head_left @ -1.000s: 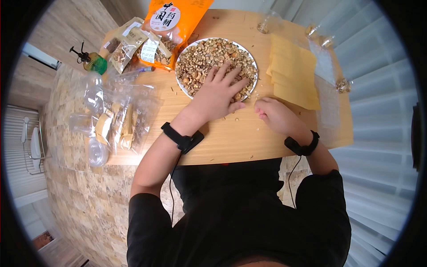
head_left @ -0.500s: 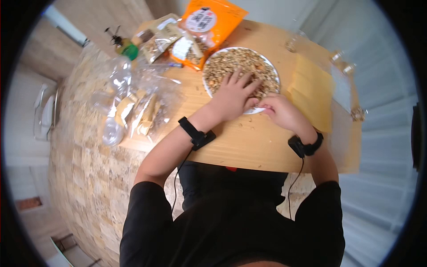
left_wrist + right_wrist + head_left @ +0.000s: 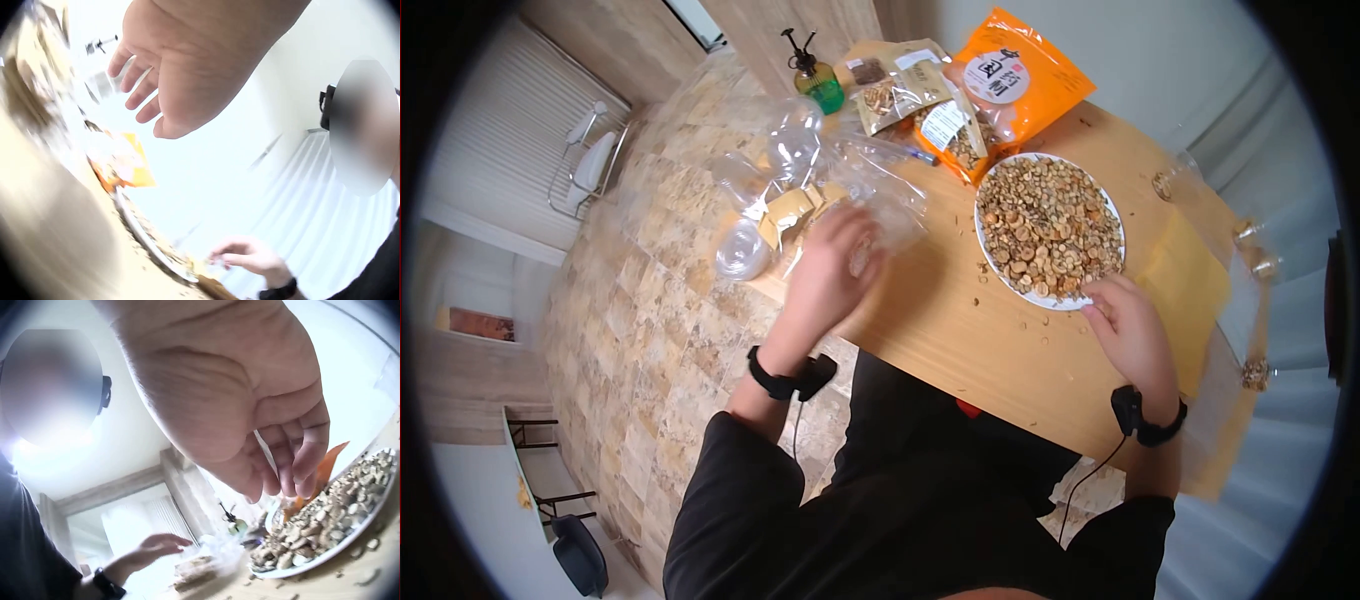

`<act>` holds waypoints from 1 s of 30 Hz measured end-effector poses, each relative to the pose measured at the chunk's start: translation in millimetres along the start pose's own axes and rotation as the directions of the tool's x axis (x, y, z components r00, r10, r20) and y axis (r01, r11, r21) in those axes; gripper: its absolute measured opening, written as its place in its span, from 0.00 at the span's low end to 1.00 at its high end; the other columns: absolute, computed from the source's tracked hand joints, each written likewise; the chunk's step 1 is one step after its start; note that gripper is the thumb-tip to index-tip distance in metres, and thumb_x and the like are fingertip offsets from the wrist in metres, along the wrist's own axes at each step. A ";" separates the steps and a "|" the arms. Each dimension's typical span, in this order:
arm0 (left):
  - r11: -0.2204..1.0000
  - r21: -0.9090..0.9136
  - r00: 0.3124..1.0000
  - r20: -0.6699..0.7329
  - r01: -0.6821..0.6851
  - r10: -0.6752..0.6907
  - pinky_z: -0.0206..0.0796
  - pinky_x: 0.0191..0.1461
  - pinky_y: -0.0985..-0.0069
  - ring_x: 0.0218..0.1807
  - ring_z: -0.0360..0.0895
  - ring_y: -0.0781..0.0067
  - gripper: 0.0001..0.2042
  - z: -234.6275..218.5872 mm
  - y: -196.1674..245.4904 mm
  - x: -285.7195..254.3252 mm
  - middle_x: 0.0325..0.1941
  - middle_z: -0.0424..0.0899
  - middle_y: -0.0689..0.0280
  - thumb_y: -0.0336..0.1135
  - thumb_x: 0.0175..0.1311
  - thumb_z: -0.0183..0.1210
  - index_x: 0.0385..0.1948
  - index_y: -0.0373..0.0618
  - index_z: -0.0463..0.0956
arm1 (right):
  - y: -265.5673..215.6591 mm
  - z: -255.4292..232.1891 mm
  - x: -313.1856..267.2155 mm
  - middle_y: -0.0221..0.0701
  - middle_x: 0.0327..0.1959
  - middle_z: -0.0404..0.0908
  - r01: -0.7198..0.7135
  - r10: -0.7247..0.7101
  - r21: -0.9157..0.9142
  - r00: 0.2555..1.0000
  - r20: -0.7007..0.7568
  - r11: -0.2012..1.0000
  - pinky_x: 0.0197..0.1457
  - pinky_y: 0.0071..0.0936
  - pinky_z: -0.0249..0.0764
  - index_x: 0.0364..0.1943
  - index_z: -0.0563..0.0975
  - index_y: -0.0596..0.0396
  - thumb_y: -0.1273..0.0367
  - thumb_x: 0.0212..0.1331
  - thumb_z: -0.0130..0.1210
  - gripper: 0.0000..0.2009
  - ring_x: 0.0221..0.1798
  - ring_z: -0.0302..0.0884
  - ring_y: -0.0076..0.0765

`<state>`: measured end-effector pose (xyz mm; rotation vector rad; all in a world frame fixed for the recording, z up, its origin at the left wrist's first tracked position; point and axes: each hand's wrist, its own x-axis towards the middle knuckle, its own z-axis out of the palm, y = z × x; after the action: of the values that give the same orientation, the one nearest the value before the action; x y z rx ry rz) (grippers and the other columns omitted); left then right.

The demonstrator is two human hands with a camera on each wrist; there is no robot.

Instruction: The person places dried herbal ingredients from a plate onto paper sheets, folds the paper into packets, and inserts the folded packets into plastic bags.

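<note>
A white plate [image 3: 1052, 304] heaped with dried brown slices and pieces [image 3: 1045, 225] stands on the wooden table. My left hand [image 3: 828, 280] hovers over the near edge of the clear plastic bags [image 3: 900, 198] and small tan packets [image 3: 788, 208], its fingers loosely bent with nothing seen in them. In the left wrist view its fingers hang apart from the thumb. At the plate's near right rim is my right hand [image 3: 1138, 335], fingertips right by the rim. The right wrist view shows its fingers [image 3: 306, 456] loosely curled, with no object between them.
Behind the plate lies an orange bag [image 3: 1050, 85] beside smaller labelled packets [image 3: 900, 90]. A green spray bottle [image 3: 825, 92] stands at the far left. Yellow paper [image 3: 1190, 285] lies right of the plate, with small clear jars [image 3: 1185, 180] along the far right edge.
My left hand has left the slices on the plate and moved left to the plastic bags. My right hand remains near the plate's rim, while the head view has turned left.
</note>
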<state>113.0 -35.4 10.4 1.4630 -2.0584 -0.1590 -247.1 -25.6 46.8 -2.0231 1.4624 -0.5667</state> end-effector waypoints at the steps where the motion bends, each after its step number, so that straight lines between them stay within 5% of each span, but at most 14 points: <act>1: 0.995 0.087 0.995 -0.096 0.048 -0.040 0.64 0.61 0.59 0.58 0.70 0.47 0.17 -4.1 -10.2 0.1 0.52 0.76 0.52 0.32 0.52 0.63 0.43 0.37 0.75 | -7.3 -5.4 -0.6 0.41 0.35 0.76 0.010 -0.010 0.008 1.000 -0.002 1.000 0.40 0.33 0.73 0.39 0.76 0.63 0.77 0.54 0.56 0.09 0.34 0.77 0.44; 3: 0.933 0.344 0.989 -0.131 0.104 -0.063 0.62 0.62 0.58 0.57 0.70 0.47 0.19 -4.6 -30.0 -3.8 0.53 0.76 0.51 0.34 0.52 0.63 0.46 0.37 0.75 | -22.1 -14.0 -0.7 0.41 0.35 0.77 0.078 -0.079 0.018 0.995 0.065 0.997 0.40 0.33 0.73 0.40 0.76 0.62 0.74 0.54 0.56 0.10 0.35 0.77 0.44; 7: 0.936 0.342 0.996 -0.060 0.088 -0.072 0.61 0.63 0.57 0.57 0.71 0.51 0.18 -1.2 -42.3 -6.1 0.52 0.76 0.52 0.35 0.54 0.61 0.46 0.38 0.75 | -49.1 -29.4 6.6 0.41 0.35 0.78 0.213 -0.214 0.030 0.972 0.091 0.977 0.41 0.35 0.73 0.43 0.76 0.60 0.71 0.54 0.58 0.13 0.36 0.77 0.47; 11: 0.966 0.251 0.997 -0.064 0.068 -0.054 0.67 0.53 0.59 0.42 0.78 0.53 0.10 5.5 -38.4 0.9 0.36 0.81 0.56 0.32 0.57 0.57 0.38 0.39 0.77 | -52.0 -40.8 10.3 0.41 0.38 0.77 0.352 -0.333 -0.055 0.919 0.212 0.935 0.42 0.38 0.73 0.51 0.74 0.56 0.67 0.54 0.59 0.19 0.39 0.76 0.50; 13: 0.963 0.171 0.973 -0.133 0.209 -0.188 0.71 0.42 0.63 0.34 0.78 0.50 0.06 5.4 -35.4 1.5 0.30 0.81 0.55 0.30 0.57 0.57 0.34 0.39 0.78 | -46.7 -42.9 10.0 0.40 0.39 0.77 0.376 -0.358 -0.044 0.907 0.221 0.925 0.42 0.39 0.73 0.53 0.73 0.55 0.66 0.54 0.59 0.20 0.40 0.76 0.50; 19: 0.974 0.105 0.900 -0.412 0.199 -0.140 0.71 0.36 0.66 0.34 0.80 0.51 0.04 -2.2 -32.5 18.7 0.31 0.82 0.54 0.28 0.58 0.58 0.33 0.40 0.78 | -32.5 -49.7 9.2 0.40 0.41 0.76 0.424 -0.398 -0.053 0.881 0.255 0.904 0.44 0.39 0.72 0.55 0.72 0.55 0.67 0.55 0.58 0.22 0.43 0.75 0.49; 21: 0.968 0.136 0.911 -0.386 0.210 -0.144 0.70 0.36 0.67 0.33 0.80 0.53 0.05 -3.1 -28.1 23.5 0.32 0.83 0.54 0.30 0.59 0.59 0.34 0.40 0.78 | -33.1 -51.6 10.6 0.40 0.41 0.76 0.392 -0.365 -0.047 0.889 0.276 0.919 0.44 0.38 0.72 0.55 0.72 0.56 0.67 0.55 0.58 0.22 0.43 0.75 0.49; 24: 0.972 -0.021 0.972 -0.035 0.233 -0.233 0.69 0.35 0.68 0.29 0.78 0.56 0.10 -0.6 -25.5 28.9 0.33 0.82 0.54 0.36 0.61 0.59 0.36 0.40 0.79 | -29.0 -49.8 11.1 0.40 0.41 0.76 0.421 -0.394 -0.059 0.883 0.254 0.905 0.44 0.38 0.72 0.55 0.72 0.56 0.66 0.55 0.58 0.22 0.43 0.75 0.48; 27: 0.975 0.092 0.979 -0.014 0.201 -0.201 0.70 0.36 0.66 0.29 0.77 0.53 0.11 -7.6 -35.3 39.6 0.34 0.82 0.54 0.39 0.60 0.60 0.38 0.40 0.78 | -28.3 -51.4 11.1 0.40 0.41 0.76 0.406 -0.381 -0.062 0.893 0.241 0.912 0.44 0.38 0.72 0.55 0.72 0.56 0.67 0.55 0.58 0.22 0.43 0.75 0.48; 28: 0.982 0.184 0.998 -0.057 0.034 -0.024 0.70 0.37 0.63 0.29 0.77 0.51 0.12 -9.3 -37.5 42.8 0.35 0.81 0.54 0.39 0.59 0.59 0.38 0.40 0.77 | -28.8 -51.6 10.5 0.40 0.41 0.76 0.406 -0.381 -0.058 0.892 0.243 0.912 0.44 0.38 0.72 0.55 0.72 0.56 0.67 0.55 0.58 0.22 0.43 0.75 0.48; 29: 0.982 0.186 0.998 -0.056 0.037 -0.027 0.70 0.37 0.63 0.29 0.77 0.51 0.12 -9.0 -39.9 43.5 0.35 0.81 0.54 0.39 0.59 0.59 0.38 0.40 0.77 | -29.6 -52.4 10.3 0.39 0.41 0.76 0.390 -0.364 -0.067 0.899 0.242 0.918 0.44 0.38 0.72 0.55 0.72 0.55 0.67 0.55 0.58 0.22 0.43 0.75 0.48; 30: 0.973 0.229 0.996 0.071 0.037 -0.054 0.69 0.40 0.63 0.35 0.78 0.49 0.12 -8.5 -42.5 44.0 0.36 0.81 0.53 0.39 0.59 0.59 0.38 0.41 0.76 | -30.3 -52.9 10.5 0.39 0.41 0.76 0.375 -0.348 -0.078 0.906 0.239 0.924 0.44 0.38 0.72 0.55 0.72 0.55 0.67 0.55 0.58 0.22 0.43 0.75 0.48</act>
<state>143.1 -89.0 16.9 1.6655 -2.1630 0.0037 -256.0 -39.1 106.6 -2.3912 1.0153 -0.3869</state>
